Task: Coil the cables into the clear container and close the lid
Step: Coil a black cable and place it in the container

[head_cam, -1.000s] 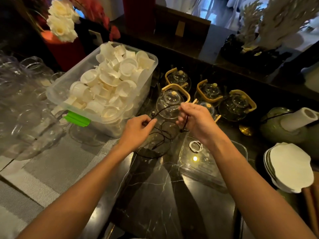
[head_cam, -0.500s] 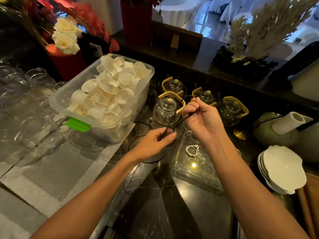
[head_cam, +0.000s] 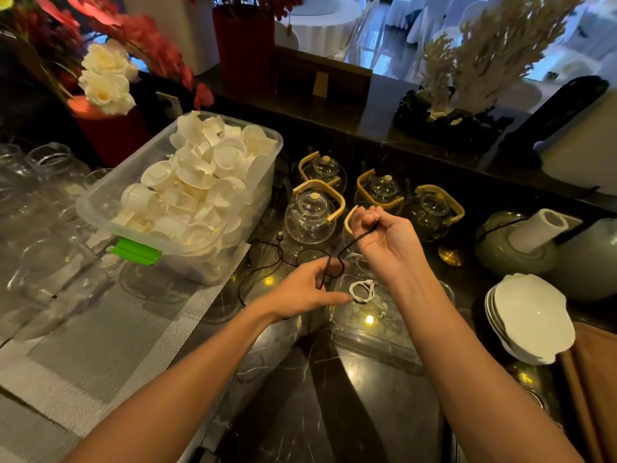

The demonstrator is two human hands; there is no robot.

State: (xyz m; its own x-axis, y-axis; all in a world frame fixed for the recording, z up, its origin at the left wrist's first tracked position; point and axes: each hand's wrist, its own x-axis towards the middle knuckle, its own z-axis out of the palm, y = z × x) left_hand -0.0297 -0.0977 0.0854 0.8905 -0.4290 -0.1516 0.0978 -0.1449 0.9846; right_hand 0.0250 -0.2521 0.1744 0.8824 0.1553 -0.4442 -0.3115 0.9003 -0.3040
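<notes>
Dark marble counter (head_cam: 334,412), carrying all items shown. Toward its left edge, on a grey woven mat (head_cam: 110,332), stands a large translucent storage bin (head_cam: 213,262) with a green latch (head_cam: 135,250), heaped with white disposable cups (head_cam: 197,185). Toward the back edge, glass teapots (head_cam: 309,217) with bamboo handles stand in a cluster; near the right edge, a stack of white plates (head_cam: 531,317). The clear container (head_cam: 377,329) lies open near the counter's middle, beneath the person's right forearm, with a small coiled white cable (head_cam: 361,291) inside at its far left corner. The right hand (head_cam: 384,238) is raised above the container, fingers curled closed, pinching the black cable (head_cam: 337,259) near one end. The left hand (head_cam: 307,289), lower and just left of the container, has fingers loosely extended, the cable passing between thumb and forefinger. The cable's remainder trails in loose loops on the counter toward the bin.
</notes>
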